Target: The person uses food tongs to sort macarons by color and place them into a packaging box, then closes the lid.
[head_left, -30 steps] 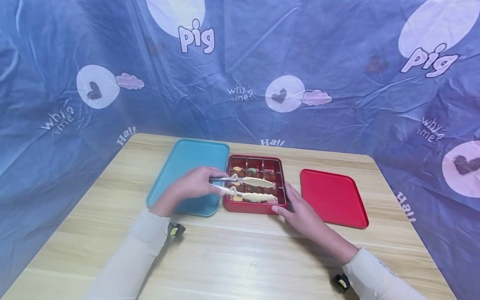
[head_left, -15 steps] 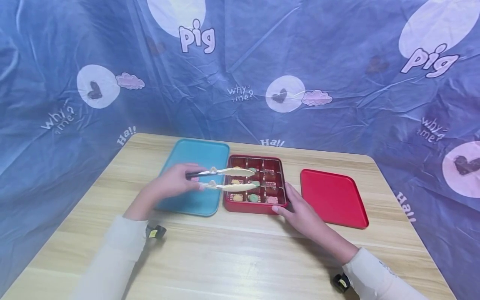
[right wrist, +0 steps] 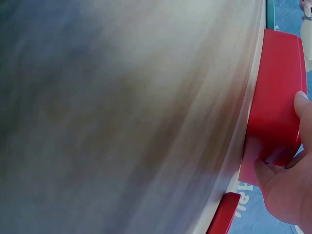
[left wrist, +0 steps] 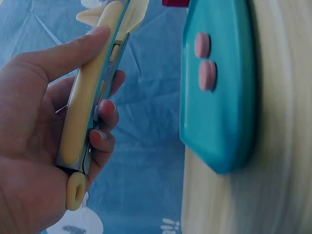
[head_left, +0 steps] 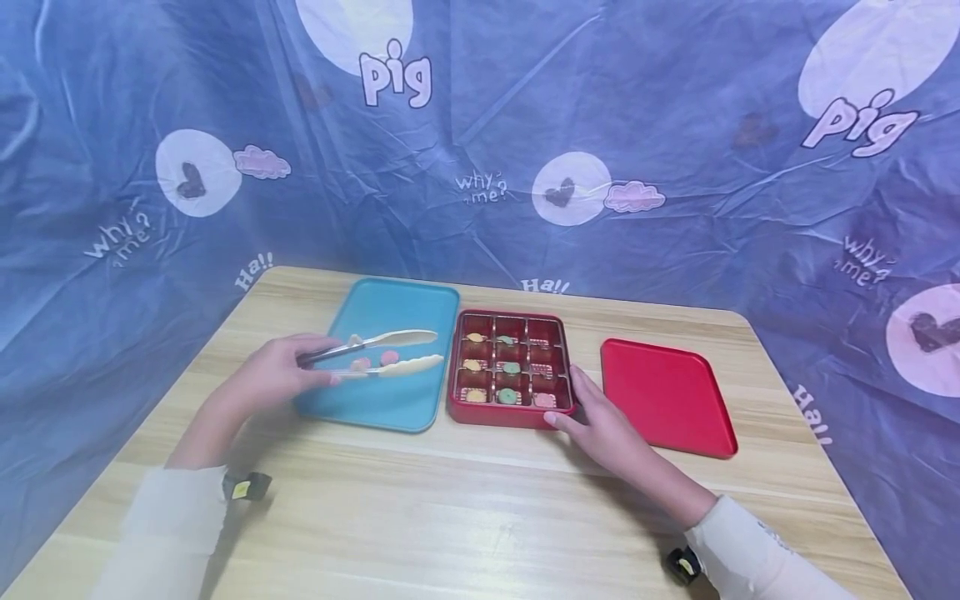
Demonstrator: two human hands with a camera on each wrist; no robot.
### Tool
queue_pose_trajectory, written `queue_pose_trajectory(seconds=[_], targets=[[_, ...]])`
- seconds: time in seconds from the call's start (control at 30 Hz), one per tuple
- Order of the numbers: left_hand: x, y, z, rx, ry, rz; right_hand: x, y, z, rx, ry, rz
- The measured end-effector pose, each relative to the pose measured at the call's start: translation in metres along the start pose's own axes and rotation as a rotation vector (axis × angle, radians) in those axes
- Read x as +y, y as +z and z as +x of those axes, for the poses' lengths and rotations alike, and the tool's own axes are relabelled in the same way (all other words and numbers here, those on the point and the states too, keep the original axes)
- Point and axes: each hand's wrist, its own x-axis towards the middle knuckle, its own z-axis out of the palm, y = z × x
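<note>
My left hand [head_left: 273, 371] grips metal tongs with cream-coloured tips [head_left: 405, 338] over the blue tray. The tips are spread apart, with nothing pinched between them. On that tray [head_left: 390, 408] lie two round pink cookies [left wrist: 207, 75], side by side, below the tongs. At the front right corner of the red box [head_left: 487, 415], my right hand [head_left: 607, 429] holds on, thumb at the front rim and fingers along the side. Inside the box's divided insert, yellow cookies [head_left: 476, 395] fill the left column and green ones [head_left: 507, 396] the middle. A pink cookie [head_left: 545, 400] sits front right.
A flat red lid [head_left: 663, 396] lies on the wooden table [head_left: 450, 517] to the right of the box. The blue tray stands close along the box's left side. A printed blue cloth [head_left: 480, 108] hangs behind the table.
My left hand has carried the tongs leftward, from above the red box to above the blue tray, uncovering the cookies in the box. The right hand and the box have stayed put.
</note>
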Motion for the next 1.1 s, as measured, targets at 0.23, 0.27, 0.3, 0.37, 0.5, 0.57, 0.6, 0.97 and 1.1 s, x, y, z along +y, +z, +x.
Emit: queue_pose_trajectory(seconds=[0.23,0.27,0.3,0.37,0.5,0.57,0.6,0.97,1.1], targets=[[-0.017,-0.004,-0.009,0.004,-0.049,0.049,0.000,0.000,0.000,0.000,0.003,0.003],[-0.019,-0.004,-0.010,0.006,-0.052,0.052,0.001,0.000,0.000,-0.001,0.001,0.003],[-0.022,-0.005,-0.011,0.009,-0.054,0.057,0.001,0.000,0.000,0.000,0.000,0.006],[-0.026,-0.006,-0.012,0.015,-0.058,0.072,0.001,0.000,0.000,0.000,-0.001,0.009],[-0.033,-0.008,-0.014,0.023,-0.056,0.103,0.000,0.000,0.001,0.002,-0.001,0.011],[-0.036,-0.009,-0.014,0.021,-0.057,0.118,-0.001,0.000,0.000,0.002,0.002,0.008],[-0.037,-0.009,-0.013,0.020,-0.057,0.126,-0.001,0.000,0.000,0.003,0.005,0.007],[-0.046,-0.012,-0.011,-0.004,-0.096,0.185,0.000,0.000,-0.001,0.008,-0.004,-0.001],[-0.047,-0.013,-0.011,-0.007,-0.104,0.200,0.000,0.000,0.000,0.012,-0.015,0.008]])
